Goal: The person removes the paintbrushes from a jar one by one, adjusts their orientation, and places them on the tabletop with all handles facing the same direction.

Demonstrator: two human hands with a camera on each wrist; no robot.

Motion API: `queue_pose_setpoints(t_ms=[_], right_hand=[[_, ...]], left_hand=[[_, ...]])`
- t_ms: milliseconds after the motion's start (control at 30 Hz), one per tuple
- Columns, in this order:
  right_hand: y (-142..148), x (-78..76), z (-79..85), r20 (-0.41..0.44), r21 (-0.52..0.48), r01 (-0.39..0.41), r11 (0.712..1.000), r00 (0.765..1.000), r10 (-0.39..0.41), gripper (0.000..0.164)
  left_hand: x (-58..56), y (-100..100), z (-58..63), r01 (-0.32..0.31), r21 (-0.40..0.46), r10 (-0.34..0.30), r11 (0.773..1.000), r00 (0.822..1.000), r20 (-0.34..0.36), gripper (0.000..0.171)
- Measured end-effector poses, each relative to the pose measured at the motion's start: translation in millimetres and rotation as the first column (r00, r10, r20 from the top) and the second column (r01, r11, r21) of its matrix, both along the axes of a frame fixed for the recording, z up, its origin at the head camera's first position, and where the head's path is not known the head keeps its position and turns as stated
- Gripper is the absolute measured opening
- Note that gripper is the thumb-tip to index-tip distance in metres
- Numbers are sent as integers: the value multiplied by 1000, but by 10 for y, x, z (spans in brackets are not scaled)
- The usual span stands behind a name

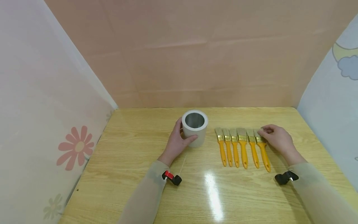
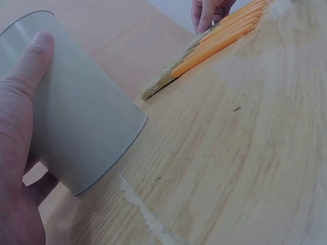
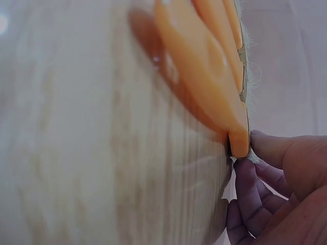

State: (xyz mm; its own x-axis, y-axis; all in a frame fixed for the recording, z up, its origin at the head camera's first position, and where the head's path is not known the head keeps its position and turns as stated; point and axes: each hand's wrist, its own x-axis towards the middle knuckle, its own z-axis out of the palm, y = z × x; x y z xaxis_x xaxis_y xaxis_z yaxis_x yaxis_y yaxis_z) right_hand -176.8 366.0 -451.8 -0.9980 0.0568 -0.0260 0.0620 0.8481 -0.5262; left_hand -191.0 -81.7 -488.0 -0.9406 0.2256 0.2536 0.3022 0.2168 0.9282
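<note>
A light grey can [image 1: 199, 140] with an open top stands on the table, its inside metallic. My left hand [image 1: 176, 140] grips it from the left, thumb across the near side and fingers round the back; the left wrist view shows the thumb flat on the can wall [image 2: 84, 112]. To its right lies a row of several paintbrushes with yellow-orange handles, bristles pointing away from me. At the right end, my right hand [image 1: 278, 139] pinches the bristle end of the last paintbrush [image 1: 263, 152]. In the right wrist view, thumb and fingers meet at that brush's [image 3: 204, 66] far end.
The wooden table [image 1: 126, 174] ends at a pinkish-brown back wall covering [image 1: 195, 68]. A pale wall with flower pictures [image 1: 79, 147] borders the left, another with a cloud picture [image 1: 349, 67] the right. Light glares off the table near the front.
</note>
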Motion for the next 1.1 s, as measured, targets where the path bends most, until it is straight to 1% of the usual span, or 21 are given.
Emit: queue_pose_setpoints(t_ms=[300,500,700,833,900,967,1033,1100], right_hand=[[-28,4,10,6,11,-9,1000,1000,9,57],[-28,13,10,-11,1,-20,1000,1000,20,55],[-5,34,34,-4,-41,-17,999,1000,17,58],[-20,72,71,-25,-43,-12,999,1000,11,59],[-52,103,101,-61,-27,-19,999,998,17,56],[-109,140,131,-105,-4,-36,999,994,35,53],[-185,178,161,-139,20,-53,998,989,55,53],[-270,216,183,-157,44,-66,997,985,72,55]], left_hand=[[21,-13,10,-8,-11,8,1000,1000,16,95],[14,-7,14,-4,-3,4,1000,1000,30,95],[10,-7,40,16,7,-16,1000,998,53,96],[1,-57,50,47,1,-47,999,998,39,97],[9,-102,58,53,-20,-53,998,998,29,99],[35,-161,79,44,-60,-42,997,999,25,102],[65,-226,102,26,-132,-24,991,1000,17,104],[99,-289,135,11,-214,-10,977,1000,6,104]])
